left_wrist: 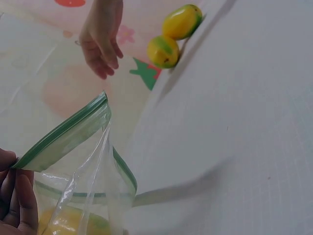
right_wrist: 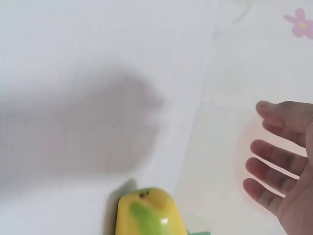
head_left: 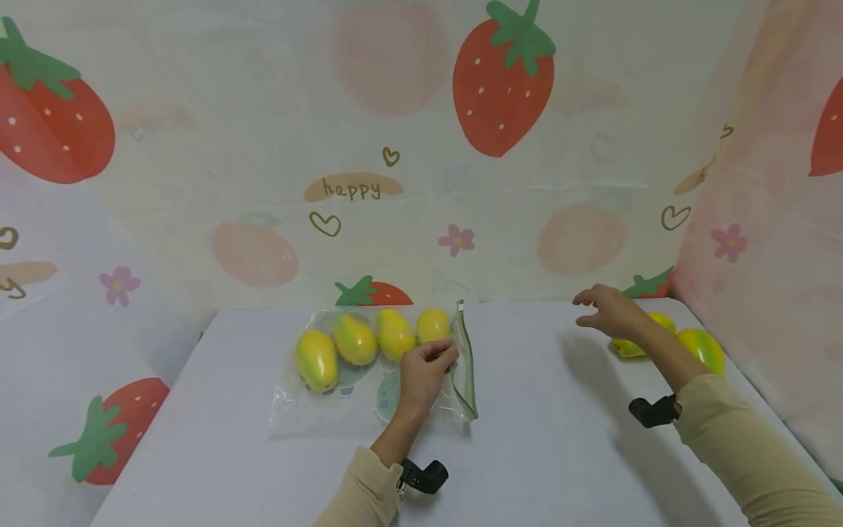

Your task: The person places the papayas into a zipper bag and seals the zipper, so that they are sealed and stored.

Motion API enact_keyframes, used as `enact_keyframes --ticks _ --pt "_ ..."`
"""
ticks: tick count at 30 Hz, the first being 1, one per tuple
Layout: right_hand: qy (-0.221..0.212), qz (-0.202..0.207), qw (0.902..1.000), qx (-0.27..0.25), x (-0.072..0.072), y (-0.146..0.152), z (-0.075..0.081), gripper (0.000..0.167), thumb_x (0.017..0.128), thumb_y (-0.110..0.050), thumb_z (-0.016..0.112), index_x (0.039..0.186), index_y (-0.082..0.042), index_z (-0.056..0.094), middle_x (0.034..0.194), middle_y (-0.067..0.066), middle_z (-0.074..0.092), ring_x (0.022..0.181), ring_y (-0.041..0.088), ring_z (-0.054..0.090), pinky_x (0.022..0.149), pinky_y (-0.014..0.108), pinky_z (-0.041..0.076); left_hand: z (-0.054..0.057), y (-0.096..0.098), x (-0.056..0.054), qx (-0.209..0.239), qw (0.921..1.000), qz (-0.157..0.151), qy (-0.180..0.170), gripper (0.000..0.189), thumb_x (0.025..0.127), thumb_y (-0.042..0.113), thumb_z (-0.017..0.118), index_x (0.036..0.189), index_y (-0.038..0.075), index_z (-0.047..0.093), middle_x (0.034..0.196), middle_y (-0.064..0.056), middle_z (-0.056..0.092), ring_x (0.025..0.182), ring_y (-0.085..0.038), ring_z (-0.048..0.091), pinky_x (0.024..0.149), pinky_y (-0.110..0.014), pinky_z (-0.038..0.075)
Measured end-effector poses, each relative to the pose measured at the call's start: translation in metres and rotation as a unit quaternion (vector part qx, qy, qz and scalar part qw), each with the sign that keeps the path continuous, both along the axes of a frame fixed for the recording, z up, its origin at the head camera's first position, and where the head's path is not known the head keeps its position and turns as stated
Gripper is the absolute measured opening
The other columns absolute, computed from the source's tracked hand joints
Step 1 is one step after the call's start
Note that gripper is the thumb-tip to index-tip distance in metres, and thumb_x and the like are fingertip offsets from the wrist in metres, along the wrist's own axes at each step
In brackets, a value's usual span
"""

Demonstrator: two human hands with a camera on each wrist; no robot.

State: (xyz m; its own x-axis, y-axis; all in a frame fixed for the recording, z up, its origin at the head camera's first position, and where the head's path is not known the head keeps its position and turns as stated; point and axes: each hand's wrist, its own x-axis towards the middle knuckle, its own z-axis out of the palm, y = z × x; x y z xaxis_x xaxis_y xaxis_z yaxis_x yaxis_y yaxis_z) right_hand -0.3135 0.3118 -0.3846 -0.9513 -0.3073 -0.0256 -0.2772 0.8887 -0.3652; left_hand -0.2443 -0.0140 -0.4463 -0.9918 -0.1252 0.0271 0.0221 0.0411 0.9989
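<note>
My left hand (head_left: 421,377) pinches the upper edge of a clear zip bag (head_left: 296,421) with a green seal strip (left_wrist: 63,129). In the left wrist view the bag's mouth gapes apart. Several yellow-green mangoes (head_left: 356,340) lie inside the bag in a row. Over the right side of the table hovers my right hand (head_left: 612,313), fingers spread and slightly bent, holding nothing. Two loose mangoes are nearest to it: one mango (head_left: 630,350) is partly hidden behind the wrist, and another mango (head_left: 702,350) sits farther right. The right wrist view shows one mango (right_wrist: 151,215) below the hand.
The white table (head_left: 217,424) meets a fabric backdrop (head_left: 263,146) printed with strawberries, flowers and hearts at its back and sides. A black wrist camera (head_left: 424,477) is strapped to the left wrist, and another black camera (head_left: 652,412) to the right.
</note>
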Motion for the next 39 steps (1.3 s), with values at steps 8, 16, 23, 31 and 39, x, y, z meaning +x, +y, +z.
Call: enact_keyframes --ticks 8,16,23,31,39 --pt "-0.005 -0.005 0.9992 0.039 0.001 0.026 0.004 0.041 0.086 -0.015 0.07 0.12 0.006 0.061 0.112 0.029 0.056 0.096 0.038 0.056 0.083 0.052 0.05 -0.006 0.0 -0.001 0.005 0.9999 0.0 0.012 0.022 0.086 0.013 0.073 0.101 -0.003 0.074 0.093 -0.015 0.073 0.072 -0.004 0.06 0.067 -0.014 0.054" --pt "-0.022 -0.017 0.9985 0.047 -0.001 0.052 0.002 0.045 0.084 -0.015 0.071 0.121 0.007 0.06 0.117 0.033 0.056 0.102 0.043 0.056 0.09 0.057 0.049 -0.006 -0.002 0.0 0.001 0.9999 -0.001 0.013 0.021 0.086 0.012 0.072 0.101 -0.002 0.074 0.093 -0.015 0.073 0.072 -0.005 0.06 0.067 -0.014 0.053" --pt "-0.015 -0.017 0.998 0.06 0.0 0.067 0.0 0.051 0.081 -0.013 0.074 0.124 0.009 0.058 0.129 0.037 0.05 0.115 0.051 0.049 0.099 0.064 0.04 -0.004 -0.002 0.002 -0.001 1.0 -0.003 0.005 0.021 0.087 0.013 0.072 0.102 -0.001 0.074 0.094 -0.013 0.073 0.075 -0.006 0.06 0.069 -0.015 0.054" --pt "-0.037 -0.033 0.9947 0.09 -0.001 0.078 -0.006 0.057 0.077 -0.015 0.078 0.125 0.008 0.057 0.127 0.04 0.045 0.108 0.053 0.046 0.097 0.068 0.038 -0.006 -0.001 0.002 0.001 1.0 -0.002 0.003 0.021 0.087 0.013 0.072 0.102 -0.001 0.074 0.094 -0.013 0.073 0.075 -0.006 0.06 0.07 -0.015 0.054" --pt "-0.057 -0.038 0.9933 0.093 -0.004 0.083 -0.008 0.061 0.074 -0.012 0.077 0.128 0.006 0.055 0.13 0.039 0.043 0.112 0.057 0.038 0.097 0.071 0.034 -0.007 -0.001 0.002 -0.004 1.0 -0.005 -0.003 0.02 0.088 0.013 0.071 0.103 0.0 0.074 0.095 -0.013 0.073 0.075 -0.006 0.06 0.07 -0.015 0.054"
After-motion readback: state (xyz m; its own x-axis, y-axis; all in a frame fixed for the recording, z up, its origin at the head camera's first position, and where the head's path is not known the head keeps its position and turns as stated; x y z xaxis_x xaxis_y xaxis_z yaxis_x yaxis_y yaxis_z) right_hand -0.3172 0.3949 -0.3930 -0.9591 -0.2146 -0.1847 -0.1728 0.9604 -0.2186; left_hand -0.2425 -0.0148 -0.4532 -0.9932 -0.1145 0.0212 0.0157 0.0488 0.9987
